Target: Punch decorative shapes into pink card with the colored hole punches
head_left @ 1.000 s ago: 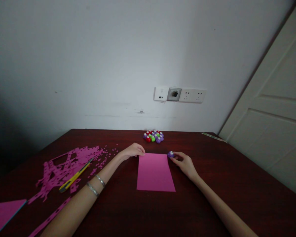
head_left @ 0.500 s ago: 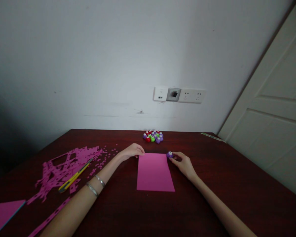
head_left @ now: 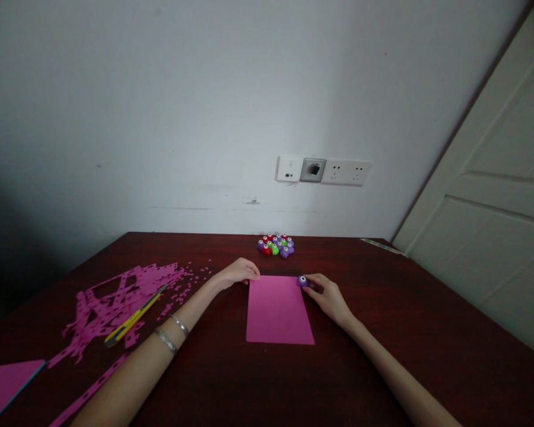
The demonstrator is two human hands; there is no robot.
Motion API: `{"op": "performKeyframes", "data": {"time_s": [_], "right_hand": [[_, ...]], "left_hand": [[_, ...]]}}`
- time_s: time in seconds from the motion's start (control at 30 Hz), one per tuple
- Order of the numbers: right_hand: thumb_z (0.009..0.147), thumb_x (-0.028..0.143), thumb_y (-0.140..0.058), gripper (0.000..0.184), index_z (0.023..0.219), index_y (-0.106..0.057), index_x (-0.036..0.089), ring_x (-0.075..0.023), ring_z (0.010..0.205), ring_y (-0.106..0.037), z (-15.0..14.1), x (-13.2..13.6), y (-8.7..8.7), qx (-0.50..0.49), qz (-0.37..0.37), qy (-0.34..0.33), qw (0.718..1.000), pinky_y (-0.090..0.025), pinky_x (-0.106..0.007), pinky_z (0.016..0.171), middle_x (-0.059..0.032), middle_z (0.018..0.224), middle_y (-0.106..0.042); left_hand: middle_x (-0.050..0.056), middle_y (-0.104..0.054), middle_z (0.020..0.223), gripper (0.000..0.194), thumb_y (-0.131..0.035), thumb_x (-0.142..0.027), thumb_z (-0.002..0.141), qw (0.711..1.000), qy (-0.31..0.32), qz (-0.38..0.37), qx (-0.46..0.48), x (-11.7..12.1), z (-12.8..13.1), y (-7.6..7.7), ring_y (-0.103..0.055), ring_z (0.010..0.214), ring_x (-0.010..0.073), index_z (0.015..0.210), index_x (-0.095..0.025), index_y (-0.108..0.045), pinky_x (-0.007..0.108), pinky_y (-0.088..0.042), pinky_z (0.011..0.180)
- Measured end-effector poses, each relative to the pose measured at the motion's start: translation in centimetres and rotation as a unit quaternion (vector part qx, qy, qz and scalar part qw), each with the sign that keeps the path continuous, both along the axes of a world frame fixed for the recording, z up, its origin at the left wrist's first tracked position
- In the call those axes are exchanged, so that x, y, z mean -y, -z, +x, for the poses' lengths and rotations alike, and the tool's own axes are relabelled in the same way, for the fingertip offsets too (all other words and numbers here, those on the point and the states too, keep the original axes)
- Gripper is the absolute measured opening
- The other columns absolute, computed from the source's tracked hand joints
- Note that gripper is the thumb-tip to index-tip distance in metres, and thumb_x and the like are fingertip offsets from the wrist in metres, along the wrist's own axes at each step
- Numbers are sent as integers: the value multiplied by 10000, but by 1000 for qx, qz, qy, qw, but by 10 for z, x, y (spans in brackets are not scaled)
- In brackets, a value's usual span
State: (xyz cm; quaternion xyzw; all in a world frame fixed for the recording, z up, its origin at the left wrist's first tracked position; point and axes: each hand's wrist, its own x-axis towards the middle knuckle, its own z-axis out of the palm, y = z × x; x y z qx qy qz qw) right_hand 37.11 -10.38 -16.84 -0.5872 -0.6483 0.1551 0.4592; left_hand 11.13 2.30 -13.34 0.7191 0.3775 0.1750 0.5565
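Note:
A pink sheet of paper (head_left: 279, 311) lies flat on the dark red-brown table in front of me. At its far left corner, my left hand (head_left: 240, 272) has its fingers closed on the edge. A small purple craft punch (head_left: 301, 281) with a round white top sits over the sheet's far right corner. My right hand (head_left: 329, 296) grips this punch from the right between thumb and fingers. Whether the corner lies inside the punch's slot cannot be made out.
Several red, green and purple punches (head_left: 276, 245) cluster near the wall. To the left lie punched pink paper scraps (head_left: 102, 314), tiny cut-outs (head_left: 182, 290) and a yellow utility knife (head_left: 136, 317). More pink paper (head_left: 9, 388) is at the near left; a thin strip (head_left: 382, 246) lies far right.
My right hand has moved slightly left, bringing the purple punch from beside the sheet's far right corner onto it. My left hand stays at the far left corner.

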Motion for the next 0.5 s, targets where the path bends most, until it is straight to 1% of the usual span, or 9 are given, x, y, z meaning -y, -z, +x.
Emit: {"op": "performKeyframes", "data": {"time_s": [0.07,0.13,0.2,0.27,0.33,0.4,0.43,0.5], "right_hand": [[734,301,-592,260,960,-673,202,-167,733,-581,-2,0,0,3,-3,-6,1000,-487,-284,670,-58,918,-648],[732,293,-593,250,947,-677,199,-168,732,-581,-4,0,1,7,-5,-8,1000,-484,-287,680,-56,905,-652],[725,292,-601,245,939,-683,204,-173,737,-581,-5,-1,2,14,-12,-8,1000,-482,-293,689,-52,892,-658],[720,294,-608,246,937,-688,213,-179,747,-583,-5,-1,2,22,-23,-6,999,-480,-298,694,-50,891,-667],[720,296,-610,246,939,-692,217,-186,757,-585,-5,-1,1,29,-29,-6,999,-478,-303,697,-52,890,-675],[721,299,-611,245,938,-695,222,-192,765,-590,-5,-1,2,28,-28,-8,999,-478,-307,705,-51,895,-682],[721,301,-612,247,940,-696,224,-194,768,-593,-4,-1,2,25,-27,-8,999,-478,-309,710,-51,901,-685],[719,309,-617,254,945,-696,226,-196,766,-599,-3,-1,3,18,-25,-6,1000,-478,-310,711,-53,913,-688]], "left_hand": [[10,-614,619,170,-659,-244,602,1000,5,12,-11,-2,0,3,-523,568,99,718,-120,-652,214,-383,522],[5,-609,601,150,-639,-241,614,998,10,43,-39,-4,2,6,-528,560,107,705,-123,-641,217,-385,515],[7,-613,601,127,-619,-237,631,992,20,100,-79,-4,3,7,-546,574,122,693,-128,-634,221,-392,526],[29,-639,664,145,-604,-249,659,974,36,183,-128,1,6,3,-579,638,149,735,-131,-640,237,-413,577],[80,-664,835,236,-596,-287,693,940,49,286,-182,10,9,-5,-601,787,199,864,-133,-648,277,-433,685],[140,-607,1100,386,-584,-352,728,896,56,378,-228,23,13,-13,-545,1018,265,1050,-140,-609,339,-404,833],[159,-536,1226,469,-569,-396,747,883,68,397,-242,31,15,-17,-479,1128,291,1143,-143,-564,368,-371,899],[191,-326,1415,686,-523,-535,758,877,120,385,-260,47,21,-21,-288,1293,338,1301,-126,-425,428,-301,985]]}}
